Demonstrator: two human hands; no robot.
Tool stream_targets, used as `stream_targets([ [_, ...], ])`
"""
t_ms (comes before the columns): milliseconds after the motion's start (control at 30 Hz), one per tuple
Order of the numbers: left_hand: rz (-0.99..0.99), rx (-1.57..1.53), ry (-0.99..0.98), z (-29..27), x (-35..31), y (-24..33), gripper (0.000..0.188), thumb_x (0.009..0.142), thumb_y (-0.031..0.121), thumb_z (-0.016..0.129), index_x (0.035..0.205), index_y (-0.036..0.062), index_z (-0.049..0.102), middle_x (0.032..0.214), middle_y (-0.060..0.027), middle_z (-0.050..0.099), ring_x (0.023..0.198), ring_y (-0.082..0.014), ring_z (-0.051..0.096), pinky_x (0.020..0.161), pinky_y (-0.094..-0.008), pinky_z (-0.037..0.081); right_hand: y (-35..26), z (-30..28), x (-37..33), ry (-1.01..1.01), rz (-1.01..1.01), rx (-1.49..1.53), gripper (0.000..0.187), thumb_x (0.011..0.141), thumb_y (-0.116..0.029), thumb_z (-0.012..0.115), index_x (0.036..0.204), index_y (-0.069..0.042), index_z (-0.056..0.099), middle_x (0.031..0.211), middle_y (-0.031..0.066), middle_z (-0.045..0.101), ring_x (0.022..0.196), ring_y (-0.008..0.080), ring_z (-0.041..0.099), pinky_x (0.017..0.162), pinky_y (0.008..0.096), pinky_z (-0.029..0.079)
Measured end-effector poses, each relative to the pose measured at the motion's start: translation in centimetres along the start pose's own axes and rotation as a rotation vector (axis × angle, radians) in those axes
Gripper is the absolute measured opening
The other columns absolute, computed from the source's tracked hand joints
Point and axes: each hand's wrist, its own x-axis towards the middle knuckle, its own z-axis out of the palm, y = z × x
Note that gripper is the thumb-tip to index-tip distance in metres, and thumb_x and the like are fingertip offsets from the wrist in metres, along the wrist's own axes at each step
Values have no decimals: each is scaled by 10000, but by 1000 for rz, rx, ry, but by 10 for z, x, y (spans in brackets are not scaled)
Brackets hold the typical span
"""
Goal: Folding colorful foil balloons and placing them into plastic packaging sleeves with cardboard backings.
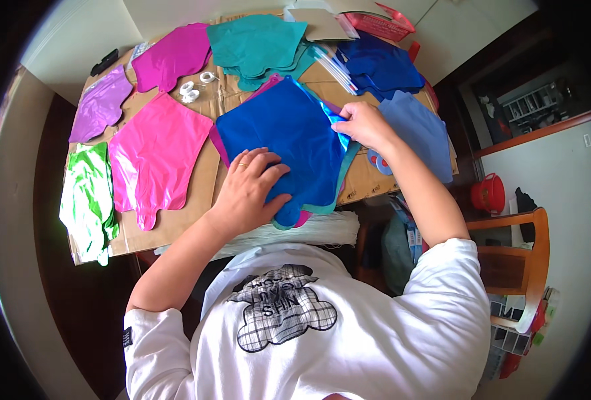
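A flat dark blue foil balloon (pixel 289 133) lies on top of a small stack of foil balloons in front of me, with teal and magenta edges showing beneath. My left hand (pixel 250 190) presses flat on its lower left part, fingers spread, a ring on one finger. My right hand (pixel 362 123) pinches the stack's right edge, where a light blue shiny layer (pixel 339 127) is lifted.
Cardboard (pixel 195 193) covers the table. On it lie pink (pixel 154 157), purple (pixel 101 103), magenta (pixel 172 57), green (pixel 87 197), teal (pixel 255 43), navy (pixel 379 67) and pale blue (pixel 419 130) foil balloons, white tape rolls (pixel 190 90), a red basket (pixel 379 23). A wooden chair (pixel 519 260) stands at right.
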Motion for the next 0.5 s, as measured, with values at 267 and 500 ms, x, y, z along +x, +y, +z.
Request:
stream_targets([
  [267,-73,9,-66,-13,12,9,543,686,306,791,1137,78,592,1194,-124,536,1138,-340,498,1008,-459,350,-16,-25,-15,176,-103,-109,317,746,-250,794,894,-7,655,787,96,681,721,181,648,652,313,506],
  [500,125,-219,68,-17,102,35,243,729,254,772,838,68,662,902,-98,638,921,-307,615,831,-459,453,59,-122,-61,229,67,163,183,845,-220,721,892,-50,671,759,-8,620,695,69,547,604,222,429],
])
